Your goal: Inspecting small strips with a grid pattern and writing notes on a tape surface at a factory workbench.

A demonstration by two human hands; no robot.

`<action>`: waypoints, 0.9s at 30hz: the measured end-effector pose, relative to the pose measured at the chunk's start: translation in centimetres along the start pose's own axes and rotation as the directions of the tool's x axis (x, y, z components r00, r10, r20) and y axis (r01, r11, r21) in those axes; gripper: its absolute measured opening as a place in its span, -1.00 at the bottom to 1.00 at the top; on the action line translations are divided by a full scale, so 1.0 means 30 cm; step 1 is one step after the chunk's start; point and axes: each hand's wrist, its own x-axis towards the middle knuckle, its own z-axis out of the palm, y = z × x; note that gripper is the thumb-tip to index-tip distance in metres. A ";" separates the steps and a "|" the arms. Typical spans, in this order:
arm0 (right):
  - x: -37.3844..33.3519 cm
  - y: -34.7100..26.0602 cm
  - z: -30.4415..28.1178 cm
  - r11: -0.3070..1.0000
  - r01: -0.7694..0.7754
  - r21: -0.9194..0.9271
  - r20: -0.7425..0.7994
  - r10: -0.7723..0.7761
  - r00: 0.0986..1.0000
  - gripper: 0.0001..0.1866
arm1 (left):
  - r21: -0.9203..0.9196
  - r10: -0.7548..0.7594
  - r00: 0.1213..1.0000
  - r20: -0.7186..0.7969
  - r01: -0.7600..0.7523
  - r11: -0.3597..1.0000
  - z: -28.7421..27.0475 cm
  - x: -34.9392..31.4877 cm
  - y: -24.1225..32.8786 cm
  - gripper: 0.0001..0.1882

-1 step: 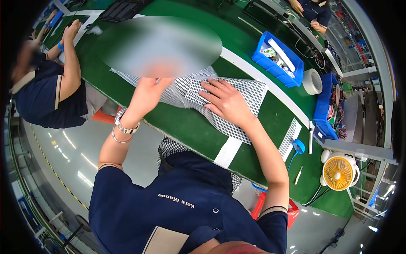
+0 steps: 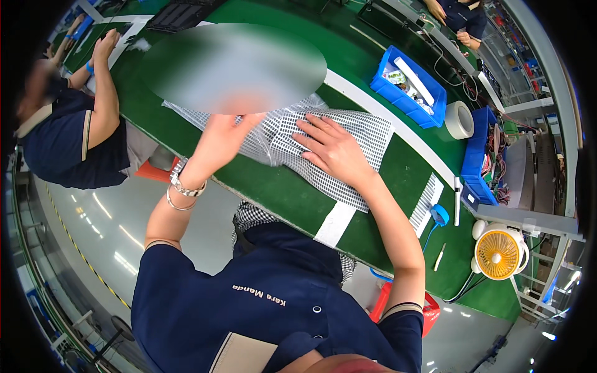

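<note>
A long white sheet (image 2: 367, 133) patterned with rows of small dark rectangles lies across the green table, creased and shiny at its middle. My right hand (image 2: 333, 149) rests flat on the sheet's right part, fingers spread, holding nothing. Over the sheet's left part is my left hand (image 2: 219, 140), with a metal watch and a bangle at the wrist. Its thumb points right, against or just above the sheet; a blurred oval hides its fingers, so I cannot tell what they grip. A white strip (image 2: 336, 224) lies below the sheet at the table's near edge.
At the right are a blue bin (image 2: 410, 87), a tape roll (image 2: 459, 120), another blue bin with wires (image 2: 482, 158), a narrow patterned strip (image 2: 426, 202), a blue wrist strap (image 2: 439, 215), a small knife-like tool (image 2: 439, 257) and a yellow fan (image 2: 496, 255). A co-worker (image 2: 74, 137) sits left.
My left hand has shifted slightly to the right, and the shiny crease by its thumb has changed shape. My right hand stays where it was.
</note>
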 end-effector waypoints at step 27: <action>0.331 -0.060 0.194 0.994 -0.002 0.111 -0.168 0.021 0.986 -0.53 | 0.390 0.327 0.944 -0.051 -0.283 0.876 0.052 0.012 0.045 -0.87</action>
